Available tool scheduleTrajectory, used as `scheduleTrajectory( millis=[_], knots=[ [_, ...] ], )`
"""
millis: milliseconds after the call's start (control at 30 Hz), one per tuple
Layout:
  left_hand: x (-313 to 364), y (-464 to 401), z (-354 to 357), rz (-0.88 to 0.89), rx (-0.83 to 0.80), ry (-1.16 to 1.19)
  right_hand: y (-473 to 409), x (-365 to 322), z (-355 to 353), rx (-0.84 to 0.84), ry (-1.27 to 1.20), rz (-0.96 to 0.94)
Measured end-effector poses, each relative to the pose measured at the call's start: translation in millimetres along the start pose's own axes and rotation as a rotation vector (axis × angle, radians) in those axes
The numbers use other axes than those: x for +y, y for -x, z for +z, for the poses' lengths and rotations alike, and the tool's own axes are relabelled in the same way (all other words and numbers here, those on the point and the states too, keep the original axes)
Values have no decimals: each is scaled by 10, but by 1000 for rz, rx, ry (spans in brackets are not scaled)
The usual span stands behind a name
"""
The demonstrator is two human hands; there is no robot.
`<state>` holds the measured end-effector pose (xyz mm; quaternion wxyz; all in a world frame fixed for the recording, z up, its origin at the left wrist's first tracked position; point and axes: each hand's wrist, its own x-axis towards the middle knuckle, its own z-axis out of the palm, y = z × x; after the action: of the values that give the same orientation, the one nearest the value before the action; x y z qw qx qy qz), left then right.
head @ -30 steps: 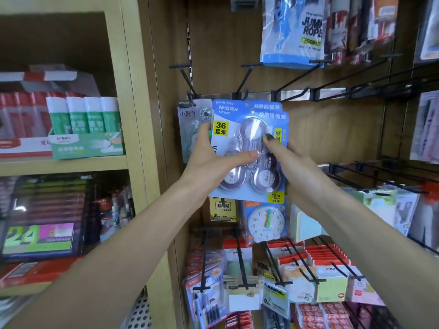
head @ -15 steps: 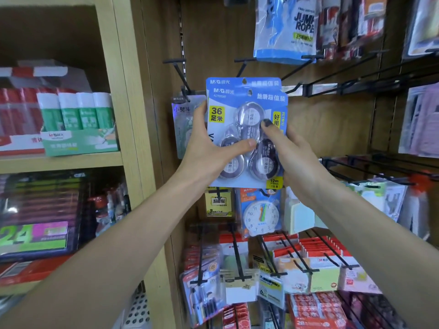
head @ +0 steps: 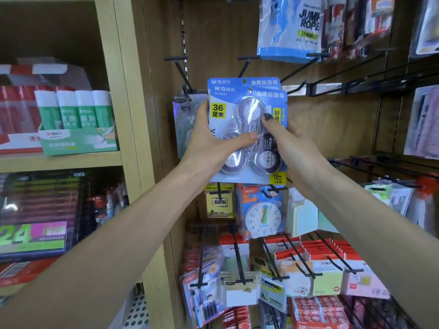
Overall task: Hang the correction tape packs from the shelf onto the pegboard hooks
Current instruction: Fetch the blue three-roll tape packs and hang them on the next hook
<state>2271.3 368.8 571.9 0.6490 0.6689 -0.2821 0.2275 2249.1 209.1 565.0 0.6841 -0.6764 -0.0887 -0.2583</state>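
Progress: two blue correction tape packs (head: 247, 131) were stacked, raised before the pegboard, not yet seen on a hook (head: 244, 67).
Left: threading the hang holes onto that hook at 12 o'clock.
Left hand (head: 209, 143): clamped on the packs' 9 o'clock edge, thumb across the front.
Right hand (head: 287, 141): gripped their 3 o'clock edge.

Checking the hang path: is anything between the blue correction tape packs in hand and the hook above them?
Nothing visible blocks it. Left hand and right hand hold the correction tape packs just below the bare hook. The grey pack hangs on the neighbouring hook, off to the left of the path.
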Motion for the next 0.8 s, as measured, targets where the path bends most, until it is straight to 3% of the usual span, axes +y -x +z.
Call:
scheduleTrajectory(
  millis=[800],
  knots=[
    [-238,-510,129,-391,23,-201,-617,20,165,76,103,110]
  ],
)
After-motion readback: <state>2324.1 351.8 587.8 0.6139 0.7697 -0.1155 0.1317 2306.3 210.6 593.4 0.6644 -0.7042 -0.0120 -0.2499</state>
